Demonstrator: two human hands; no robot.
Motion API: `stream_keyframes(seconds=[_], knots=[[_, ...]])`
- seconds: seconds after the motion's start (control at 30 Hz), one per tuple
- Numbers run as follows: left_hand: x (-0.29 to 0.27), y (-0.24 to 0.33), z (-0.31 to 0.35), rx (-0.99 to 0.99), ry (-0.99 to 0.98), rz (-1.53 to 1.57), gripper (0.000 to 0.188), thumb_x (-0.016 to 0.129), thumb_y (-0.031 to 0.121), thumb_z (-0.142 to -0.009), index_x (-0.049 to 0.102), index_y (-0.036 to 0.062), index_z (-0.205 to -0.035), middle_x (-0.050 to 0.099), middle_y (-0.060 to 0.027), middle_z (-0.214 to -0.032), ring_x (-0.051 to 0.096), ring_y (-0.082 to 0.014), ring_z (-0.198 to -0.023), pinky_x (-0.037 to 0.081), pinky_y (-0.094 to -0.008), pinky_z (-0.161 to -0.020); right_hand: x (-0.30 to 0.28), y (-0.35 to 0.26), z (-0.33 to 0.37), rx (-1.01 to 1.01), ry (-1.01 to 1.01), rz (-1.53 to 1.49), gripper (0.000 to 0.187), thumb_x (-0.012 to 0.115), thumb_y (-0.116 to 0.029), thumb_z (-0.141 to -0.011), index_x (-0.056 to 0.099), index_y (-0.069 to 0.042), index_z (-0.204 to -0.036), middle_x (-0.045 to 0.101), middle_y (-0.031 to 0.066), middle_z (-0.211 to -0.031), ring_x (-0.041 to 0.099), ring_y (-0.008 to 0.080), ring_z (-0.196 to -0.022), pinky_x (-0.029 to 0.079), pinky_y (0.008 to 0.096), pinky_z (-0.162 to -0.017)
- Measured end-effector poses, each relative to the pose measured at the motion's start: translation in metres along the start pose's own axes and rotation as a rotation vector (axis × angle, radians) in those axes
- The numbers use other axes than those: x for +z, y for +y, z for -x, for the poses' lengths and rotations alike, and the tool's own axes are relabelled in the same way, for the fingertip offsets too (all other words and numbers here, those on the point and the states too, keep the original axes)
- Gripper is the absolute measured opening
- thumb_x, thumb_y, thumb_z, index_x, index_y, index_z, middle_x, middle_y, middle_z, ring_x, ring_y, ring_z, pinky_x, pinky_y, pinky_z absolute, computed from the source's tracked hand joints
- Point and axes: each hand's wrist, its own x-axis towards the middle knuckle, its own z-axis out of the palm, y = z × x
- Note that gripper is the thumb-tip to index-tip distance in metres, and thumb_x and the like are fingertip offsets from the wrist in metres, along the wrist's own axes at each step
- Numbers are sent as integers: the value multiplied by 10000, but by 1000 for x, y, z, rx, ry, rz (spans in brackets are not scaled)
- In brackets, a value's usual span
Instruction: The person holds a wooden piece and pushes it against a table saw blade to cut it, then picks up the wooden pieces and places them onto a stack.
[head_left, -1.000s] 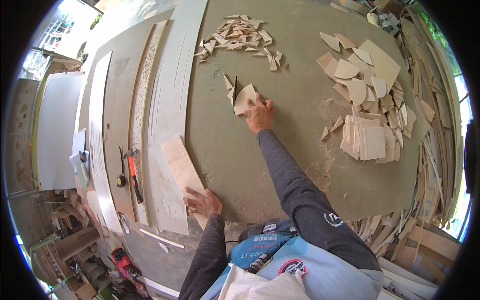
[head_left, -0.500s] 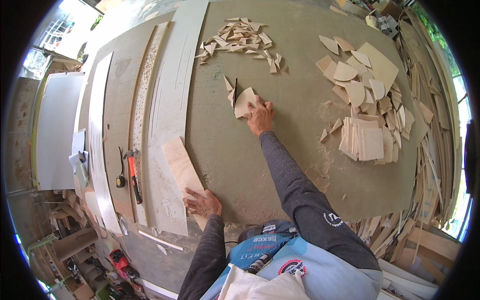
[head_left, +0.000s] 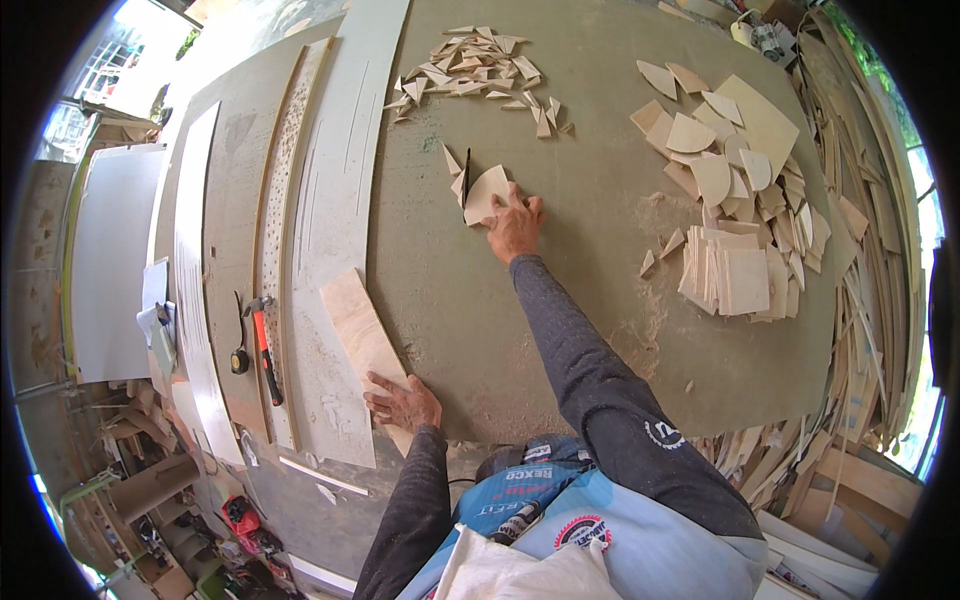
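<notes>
My right hand [head_left: 515,226] presses its fingertips on a pale plywood piece [head_left: 486,192] with a curved edge. That piece lies flat beside a thin dark blade [head_left: 466,172] standing up from the brown worktop. On the blade's left side are small pointed wood offcuts [head_left: 452,165]. Near the front edge, my left hand [head_left: 404,403] lies with fingers spread on a long plywood strip [head_left: 360,325]. The strip slants across the edge of a white board [head_left: 335,200].
Triangular offcuts [head_left: 475,68] are heaped at the far side of the worktop [head_left: 480,330]. Right of my arm are rounded plywood pieces [head_left: 690,133] and stacked squares [head_left: 742,280]. A hammer [head_left: 265,350] and tape measure [head_left: 239,361] lie at left. Timber strips [head_left: 880,210] line the right side.
The whole view has shifted slightly. Both hands, the curved plywood piece and the strip keep about the same places on the worktop.
</notes>
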Motion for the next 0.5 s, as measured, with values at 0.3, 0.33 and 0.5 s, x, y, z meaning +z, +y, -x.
stream_keyframes(seconds=[0.3,0.33,0.5], knots=[[2,0,0,3,8,-6,939,595,394,-979,6,125,-1658,161,-352,-1597,184,-476,-1503,152,-625,-1189,9,3,-3,4,12,-7,429,794,-231,-845,737,-189,-1269,475,73,-1517,428,350,-1206,386,526,-1038],[2,0,0,3,8,0,939,595,394,-979,5,126,-1659,160,-353,-1599,180,-475,-1506,149,-625,-1190,9,3,-3,6,18,-8,432,795,-231,-844,737,-187,-1270,476,72,-1513,430,349,-1201,388,522,-1036],[-5,4,1,-12,-13,21,925,589,399,-986,10,145,-1661,152,-355,-1610,170,-477,-1516,132,-636,-1198,8,2,-4,12,18,2,460,800,-238,-837,731,-178,-1288,480,72,-1499,440,342,-1177,394,498,-1029]])
